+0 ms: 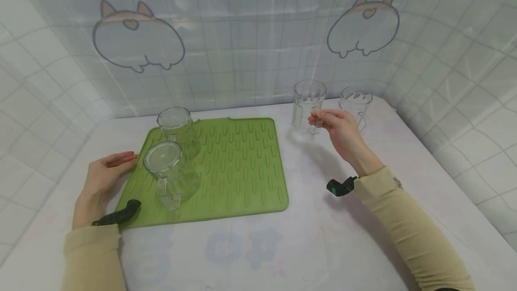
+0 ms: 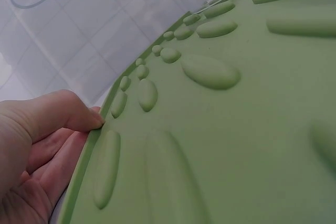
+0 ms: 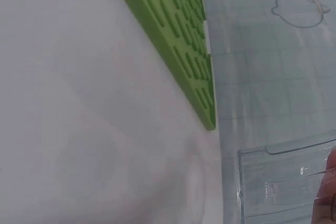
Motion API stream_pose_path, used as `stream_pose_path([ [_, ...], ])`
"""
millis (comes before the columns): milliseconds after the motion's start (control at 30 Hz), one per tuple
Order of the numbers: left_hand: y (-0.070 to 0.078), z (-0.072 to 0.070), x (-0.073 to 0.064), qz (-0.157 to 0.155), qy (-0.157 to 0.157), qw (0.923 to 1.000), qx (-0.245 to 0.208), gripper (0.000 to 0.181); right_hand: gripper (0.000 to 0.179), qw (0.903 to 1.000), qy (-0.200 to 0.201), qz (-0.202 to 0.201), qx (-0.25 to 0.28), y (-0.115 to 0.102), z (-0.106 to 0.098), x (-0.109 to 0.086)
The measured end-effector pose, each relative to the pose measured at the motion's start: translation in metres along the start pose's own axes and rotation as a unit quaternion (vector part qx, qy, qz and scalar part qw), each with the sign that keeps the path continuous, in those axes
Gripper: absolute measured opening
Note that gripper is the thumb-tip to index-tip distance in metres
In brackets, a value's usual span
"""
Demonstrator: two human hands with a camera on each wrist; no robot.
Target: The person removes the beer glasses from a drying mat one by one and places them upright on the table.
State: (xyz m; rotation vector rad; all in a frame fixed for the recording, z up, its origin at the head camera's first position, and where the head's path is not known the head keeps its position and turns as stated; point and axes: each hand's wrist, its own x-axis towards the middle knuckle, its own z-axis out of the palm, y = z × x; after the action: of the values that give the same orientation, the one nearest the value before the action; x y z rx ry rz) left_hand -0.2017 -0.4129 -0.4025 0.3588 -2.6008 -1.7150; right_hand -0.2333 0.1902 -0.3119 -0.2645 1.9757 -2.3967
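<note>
A green ribbed drying mat (image 1: 242, 169) lies on the table, and my left hand (image 1: 107, 174) is at its left edge. In the left wrist view the thumb (image 2: 79, 111) presses on the mat's rim, with the fingers below it pinching that edge. Two clear glass mugs, a front mug (image 1: 171, 169) and a back mug (image 1: 177, 125), stand upside down on the mat's left part. My right hand (image 1: 339, 131) pinches the handle of an upright glass mug (image 1: 303, 107) right of the mat. That glass mug (image 3: 278, 187) also shows in the right wrist view.
Another clear glass mug (image 1: 355, 100) stands behind my right hand, partly hidden by it. The table (image 1: 323, 246) has a white cloth. A tiled-pattern curtain (image 1: 250, 35) with printed animal drawings rises behind it and along both sides.
</note>
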Motion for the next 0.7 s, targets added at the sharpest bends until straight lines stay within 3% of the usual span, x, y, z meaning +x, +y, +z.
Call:
stream_pose_path([
  [367, 0.001, 0.001, 0.001, 0.0, 0.006, 0.9991, 0.042, 0.068, 0.032, 0.999, 0.043, -0.004, -0.009, 0.014, -0.012, 0.006],
  [700, 0.0, 0.002, 0.001, -0.006, 0.015, 0.9992, 0.036, 0.063, 0.026, 0.998, 0.063, -0.002, -0.004, 0.025, -0.02, 0.01],
])
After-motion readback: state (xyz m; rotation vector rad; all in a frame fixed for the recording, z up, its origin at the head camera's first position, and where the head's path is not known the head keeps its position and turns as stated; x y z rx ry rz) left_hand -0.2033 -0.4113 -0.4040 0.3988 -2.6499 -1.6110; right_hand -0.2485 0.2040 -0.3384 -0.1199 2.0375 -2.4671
